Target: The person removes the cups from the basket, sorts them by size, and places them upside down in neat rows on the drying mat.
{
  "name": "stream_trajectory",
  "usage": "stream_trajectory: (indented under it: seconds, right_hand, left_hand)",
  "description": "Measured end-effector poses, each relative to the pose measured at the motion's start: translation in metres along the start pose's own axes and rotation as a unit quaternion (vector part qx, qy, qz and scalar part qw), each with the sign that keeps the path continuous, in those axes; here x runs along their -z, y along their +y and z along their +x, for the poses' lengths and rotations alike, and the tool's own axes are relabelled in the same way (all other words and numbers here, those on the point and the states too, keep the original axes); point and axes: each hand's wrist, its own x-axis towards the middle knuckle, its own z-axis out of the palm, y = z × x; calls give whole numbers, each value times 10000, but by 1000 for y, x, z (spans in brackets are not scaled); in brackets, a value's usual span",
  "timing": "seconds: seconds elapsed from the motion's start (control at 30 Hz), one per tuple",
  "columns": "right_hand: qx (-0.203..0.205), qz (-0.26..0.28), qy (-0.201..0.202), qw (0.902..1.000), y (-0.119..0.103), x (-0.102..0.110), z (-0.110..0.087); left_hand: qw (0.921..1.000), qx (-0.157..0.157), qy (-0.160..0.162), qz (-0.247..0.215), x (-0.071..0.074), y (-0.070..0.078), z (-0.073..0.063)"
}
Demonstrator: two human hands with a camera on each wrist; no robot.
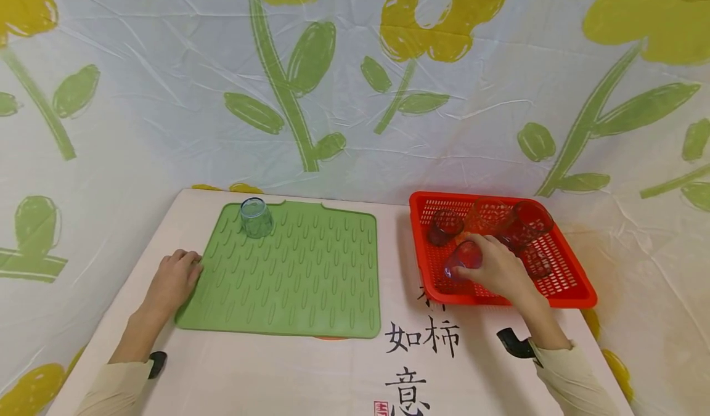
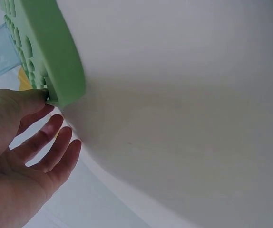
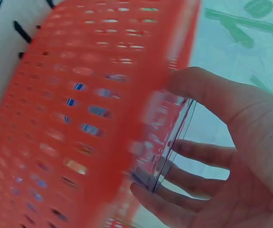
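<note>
My right hand (image 1: 499, 267) reaches into the red plastic basket (image 1: 566, 299) and grips a clear drinking glass (image 1: 465, 257) near its front left part. In the right wrist view, the thumb and fingers lie on opposite sides of this glass (image 3: 162, 142), and the basket wall hides part of it. At the left edge of the green ribbed mat (image 1: 288, 274) rests my left hand (image 1: 173, 280). Its thumb touches the rim of the mat (image 2: 65, 66) in the left wrist view, with the other fingers loosely bent beside it. A bluish glass (image 1: 257, 220) stands on the mat's back left corner.
Other glasses share the basket: a small one (image 1: 445, 227) at the back left, a larger one (image 1: 527, 222) at the back right and a patterned one (image 1: 537, 264). Black characters (image 1: 424, 336) mark the tablecloth between mat and basket. A flowered curtain (image 1: 355, 126) hangs behind the table.
</note>
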Motion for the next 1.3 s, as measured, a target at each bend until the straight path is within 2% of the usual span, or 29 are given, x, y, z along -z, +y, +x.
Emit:
stream_trajectory:
  seconds: [0.3,0.7,1.03,1.2,1.3]
  right_hand:
    - [152,-73,441,9989,-13,25,1]
    - [468,91,919,9946,-40,42,2]
    - [654,613,1069,9902,-64,33,15]
    - [737,877,1108,9872,-74,24,20]
    - [794,973,1127,9857,-79,17,22]
  left_hand:
    - [10000,25,27,14,-3,-3,1]
    - [9999,-50,113,25,-4,-3,2]
    - [9999,32,12,-109,-2,2,1]
    - [9989,306,-344,-69,1,7,2]
    - [9986,429,-309,-65,3,12,1]
